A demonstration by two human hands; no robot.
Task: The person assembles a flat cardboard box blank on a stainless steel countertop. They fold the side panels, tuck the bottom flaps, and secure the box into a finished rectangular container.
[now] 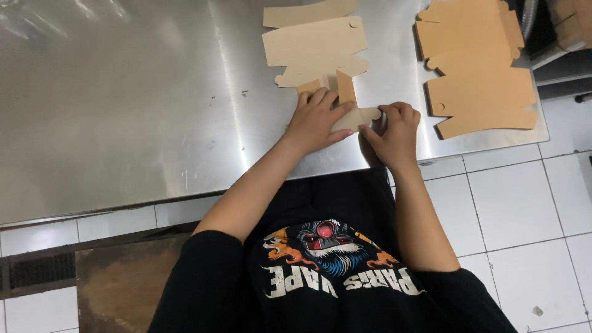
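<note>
A flat die-cut cardboard box blank (316, 49) lies on the steel table (135, 98), its near end partly folded up. My left hand (316, 120) presses down on that near part, fingers spread over a raised flap. My right hand (394, 126) pinches a rounded tab (364, 115) of the same blank between thumb and fingers. Both hands work at the table's near edge.
A stack of flat brown cardboard blanks (478, 68) lies at the table's right end. Another blank strip (308, 12) sits at the far edge. White floor tiles (518, 203) show below right, with a dark floor grate (37, 271) at lower left.
</note>
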